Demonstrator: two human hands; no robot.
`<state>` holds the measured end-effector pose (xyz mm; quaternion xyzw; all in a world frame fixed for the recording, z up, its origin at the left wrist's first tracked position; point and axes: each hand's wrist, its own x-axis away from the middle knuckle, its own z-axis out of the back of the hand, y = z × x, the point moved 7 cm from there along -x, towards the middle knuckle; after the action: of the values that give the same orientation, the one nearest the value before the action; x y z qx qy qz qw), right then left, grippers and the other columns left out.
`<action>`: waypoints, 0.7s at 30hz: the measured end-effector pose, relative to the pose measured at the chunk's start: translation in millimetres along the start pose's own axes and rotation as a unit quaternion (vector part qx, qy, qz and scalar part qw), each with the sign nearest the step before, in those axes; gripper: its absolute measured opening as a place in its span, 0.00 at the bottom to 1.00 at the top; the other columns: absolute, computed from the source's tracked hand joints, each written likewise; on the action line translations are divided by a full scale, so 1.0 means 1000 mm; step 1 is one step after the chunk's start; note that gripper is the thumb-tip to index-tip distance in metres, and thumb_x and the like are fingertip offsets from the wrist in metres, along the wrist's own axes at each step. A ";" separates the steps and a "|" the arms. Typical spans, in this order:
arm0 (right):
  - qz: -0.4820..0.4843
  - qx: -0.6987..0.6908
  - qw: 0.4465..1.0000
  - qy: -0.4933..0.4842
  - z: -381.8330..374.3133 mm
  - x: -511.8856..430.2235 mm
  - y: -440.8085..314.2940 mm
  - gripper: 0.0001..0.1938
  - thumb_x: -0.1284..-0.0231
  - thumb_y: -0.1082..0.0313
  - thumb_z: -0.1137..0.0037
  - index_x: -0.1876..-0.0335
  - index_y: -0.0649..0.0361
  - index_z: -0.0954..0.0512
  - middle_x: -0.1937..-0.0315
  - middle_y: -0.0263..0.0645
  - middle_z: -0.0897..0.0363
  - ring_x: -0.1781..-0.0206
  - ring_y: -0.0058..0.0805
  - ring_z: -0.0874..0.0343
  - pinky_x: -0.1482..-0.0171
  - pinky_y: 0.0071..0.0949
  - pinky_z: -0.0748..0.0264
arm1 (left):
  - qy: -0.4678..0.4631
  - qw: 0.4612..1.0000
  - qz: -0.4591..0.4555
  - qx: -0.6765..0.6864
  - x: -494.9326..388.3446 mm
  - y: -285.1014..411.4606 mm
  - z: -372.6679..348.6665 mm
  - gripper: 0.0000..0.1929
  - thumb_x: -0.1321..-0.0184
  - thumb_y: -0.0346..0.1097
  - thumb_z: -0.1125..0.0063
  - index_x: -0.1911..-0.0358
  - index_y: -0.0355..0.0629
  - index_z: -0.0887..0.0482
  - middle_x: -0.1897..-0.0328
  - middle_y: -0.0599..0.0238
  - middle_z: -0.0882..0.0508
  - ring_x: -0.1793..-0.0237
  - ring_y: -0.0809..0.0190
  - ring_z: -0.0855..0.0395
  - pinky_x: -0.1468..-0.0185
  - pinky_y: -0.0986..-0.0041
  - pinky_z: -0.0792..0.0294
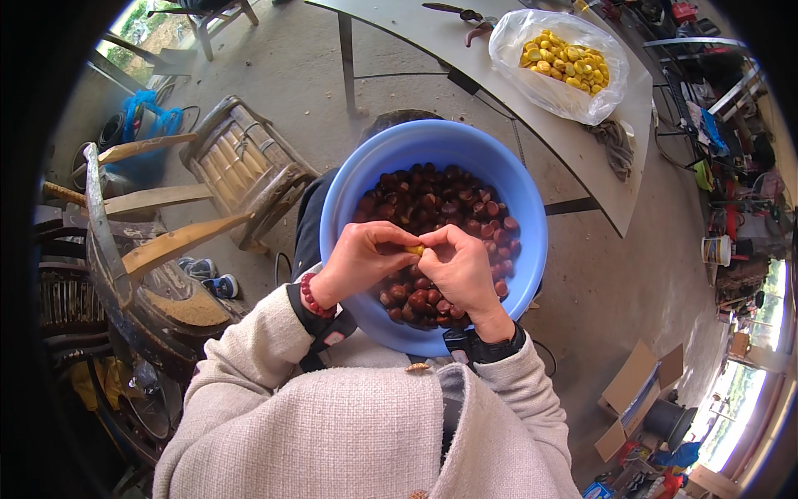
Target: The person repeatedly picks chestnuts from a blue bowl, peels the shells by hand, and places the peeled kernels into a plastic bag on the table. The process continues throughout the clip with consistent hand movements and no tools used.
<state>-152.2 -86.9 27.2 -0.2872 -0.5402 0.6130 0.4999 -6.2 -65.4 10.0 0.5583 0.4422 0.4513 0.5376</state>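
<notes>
A blue plastic basin (340, 187) full of brown chestnuts (430, 199) stands in front of me, close to my lap. Above the nuts my left hand (374, 254) and my right hand (458, 265) meet at the fingertips, both on one small chestnut (414, 249) whose yellow kernel shows between them. The fingers hide most of that nut. A clear plastic bag (511, 47) holding yellow peeled chestnuts (567, 62) lies open on the table beyond the basin.
The grey table (598, 156) reaches over the basin's far right side, with scissors-like pruners (477, 28) and a grey cloth (614, 146) on it. Wooden chairs (249, 168) lie to the left, near shoes (221, 285). An open cardboard box (629, 380) stands on the floor at right.
</notes>
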 end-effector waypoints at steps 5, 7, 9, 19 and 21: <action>0.015 0.022 1.000 0.003 0.000 0.000 -0.002 0.05 0.45 0.79 0.43 0.63 0.66 0.21 0.70 0.35 0.17 0.66 0.15 0.21 0.62 0.17 0.24 | 0.010 1.000 -0.019 -0.017 0.000 0.003 -0.001 0.09 0.46 0.25 0.31 0.62 0.33 0.13 0.63 0.63 0.13 0.62 0.71 0.15 0.57 0.80 0.22; 0.023 0.027 0.999 0.005 0.000 0.000 -0.001 0.05 0.45 0.79 0.44 0.63 0.66 0.21 0.70 0.35 0.18 0.67 0.15 0.21 0.62 0.17 0.24 | 0.013 1.000 -0.017 -0.022 -0.001 0.004 -0.001 0.08 0.46 0.25 0.31 0.62 0.33 0.13 0.64 0.63 0.13 0.62 0.71 0.15 0.57 0.80 0.22; 0.030 0.032 0.999 0.009 0.000 0.000 0.000 0.05 0.44 0.79 0.44 0.62 0.66 0.21 0.71 0.35 0.18 0.67 0.15 0.21 0.63 0.17 0.24 | 0.009 1.000 -0.013 -0.001 -0.001 0.006 -0.001 0.08 0.45 0.26 0.32 0.62 0.33 0.13 0.64 0.64 0.13 0.62 0.71 0.15 0.57 0.80 0.23; -0.075 -0.189 0.979 0.005 0.003 -0.002 0.006 0.07 0.37 0.73 0.44 0.56 0.65 0.20 0.66 0.34 0.16 0.66 0.15 0.19 0.62 0.15 0.21 | 0.025 0.959 0.165 0.228 -0.002 -0.011 0.004 0.13 0.40 0.33 0.33 0.55 0.35 0.15 0.59 0.65 0.14 0.59 0.71 0.17 0.53 0.78 0.24; -0.054 -0.167 0.984 0.002 -0.001 -0.003 0.002 0.10 0.36 0.71 0.41 0.52 0.65 0.20 0.64 0.34 0.16 0.63 0.16 0.19 0.60 0.15 0.22 | 0.024 0.957 0.143 0.250 -0.003 -0.012 0.004 0.13 0.40 0.33 0.33 0.55 0.35 0.16 0.58 0.65 0.14 0.59 0.71 0.17 0.52 0.78 0.24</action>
<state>-151.3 -89.3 24.7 -0.3386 -0.6490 0.4856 0.4779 -3.3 -68.5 -2.1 0.7212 0.4692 0.4122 0.2998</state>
